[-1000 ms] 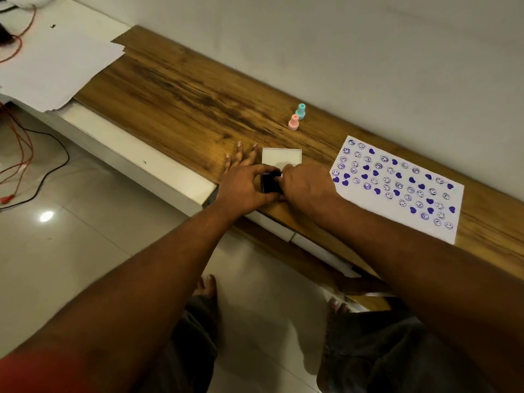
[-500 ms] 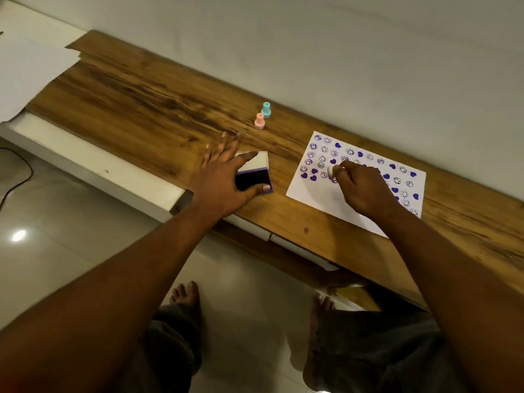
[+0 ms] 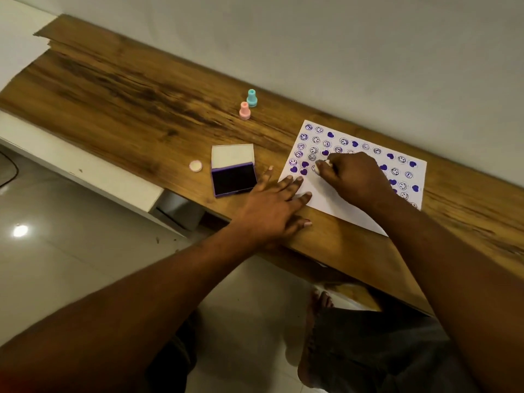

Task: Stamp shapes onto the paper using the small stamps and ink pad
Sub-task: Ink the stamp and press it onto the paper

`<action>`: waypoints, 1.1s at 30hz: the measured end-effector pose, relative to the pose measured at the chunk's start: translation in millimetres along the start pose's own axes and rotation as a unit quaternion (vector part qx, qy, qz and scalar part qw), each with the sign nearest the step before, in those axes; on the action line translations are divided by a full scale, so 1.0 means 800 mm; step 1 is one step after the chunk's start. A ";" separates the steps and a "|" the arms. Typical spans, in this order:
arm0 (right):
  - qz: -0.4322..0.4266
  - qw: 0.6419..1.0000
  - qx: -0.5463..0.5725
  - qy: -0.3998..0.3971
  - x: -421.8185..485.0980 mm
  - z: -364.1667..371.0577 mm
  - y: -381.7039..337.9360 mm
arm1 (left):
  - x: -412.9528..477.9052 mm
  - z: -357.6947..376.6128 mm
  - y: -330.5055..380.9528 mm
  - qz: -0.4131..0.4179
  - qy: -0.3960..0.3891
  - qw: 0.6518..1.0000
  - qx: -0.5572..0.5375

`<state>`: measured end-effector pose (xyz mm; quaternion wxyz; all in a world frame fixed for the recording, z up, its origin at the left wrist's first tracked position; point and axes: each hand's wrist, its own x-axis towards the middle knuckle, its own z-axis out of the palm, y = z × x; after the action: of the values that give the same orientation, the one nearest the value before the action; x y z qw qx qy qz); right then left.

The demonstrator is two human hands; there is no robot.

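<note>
One stamp (image 3: 327, 163) is pinched in the curled fingertips of the right hand (image 3: 355, 178) and set down on the paper (image 3: 337, 207), in the left part of the sheet, among rows of purple faces and hearts; only a pale sliver of it is seen, so whether its face is fully pressed cannot be told. The sheet lies flat on the desk (image 3: 127, 109), near the wall, its near strip unprinted; its left edge is steadied by the left hand (image 3: 272, 207), which is laid flat with fingers straight, the fingertips resting on the paper. Just left of that hand the pad (image 3: 234, 180) lies open, its lid folded back; a small round cap (image 3: 195, 166) lies beside it. A pink stamp (image 3: 244, 110) and a teal stamp (image 3: 251, 98) stand upright farther back, close together, well apart from the paper.

The step in hand is judged to be the printing of a mark; most of the sheet is filled. Next, a straight lift is called for, so that the print is not smeared; then fresh ink must be taken from the pad, and a blank spot chosen in the near strip.
</note>
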<state>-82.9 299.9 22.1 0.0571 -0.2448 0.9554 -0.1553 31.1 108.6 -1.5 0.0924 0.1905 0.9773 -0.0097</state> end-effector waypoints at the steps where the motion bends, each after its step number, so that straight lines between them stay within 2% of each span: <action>1: -0.003 0.999 -0.033 -0.004 0.003 0.002 -0.001 | -0.001 0.000 0.001 -0.002 -0.006 1.000 -0.002; 5: -0.022 0.991 -0.130 -0.011 0.009 0.007 -0.009 | -0.001 -0.001 0.002 -0.006 -0.001 1.000 -0.014; 11: -0.038 0.973 -0.188 0.128 0.016 -0.018 -0.034 | 0.001 0.005 -0.002 0.000 0.017 0.999 -0.034; 12: -0.029 0.973 -0.195 0.122 0.013 -0.012 -0.038 | 0.001 0.007 -0.003 0.000 0.020 0.999 -0.034; 15: 0.042 0.971 -0.236 0.006 0.002 0.022 -0.051 | 0.000 0.008 -0.002 -0.001 0.031 0.999 -0.039; 17: 0.060 0.959 -0.275 -0.024 0.001 0.028 -0.054 | -0.001 0.006 -0.001 -0.004 0.033 0.998 -0.048; 23: 0.021 0.941 -0.324 -0.094 0.000 0.017 -0.055 | -0.003 0.004 0.004 -0.009 0.030 0.998 -0.063; 27: 0.013 0.939 -0.324 -0.117 -0.002 0.014 -0.060 | -0.003 0.005 0.004 -0.011 0.025 0.997 -0.066; 33: 0.020 0.951 -0.295 -0.088 -0.010 0.019 -0.057 | -0.006 0.001 0.007 -0.020 0.019 0.996 -0.087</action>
<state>-52.5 261.8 22.6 0.0696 -0.2447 0.9543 0.1566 37.7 112.2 -1.5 0.0900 0.1621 0.9797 0.0768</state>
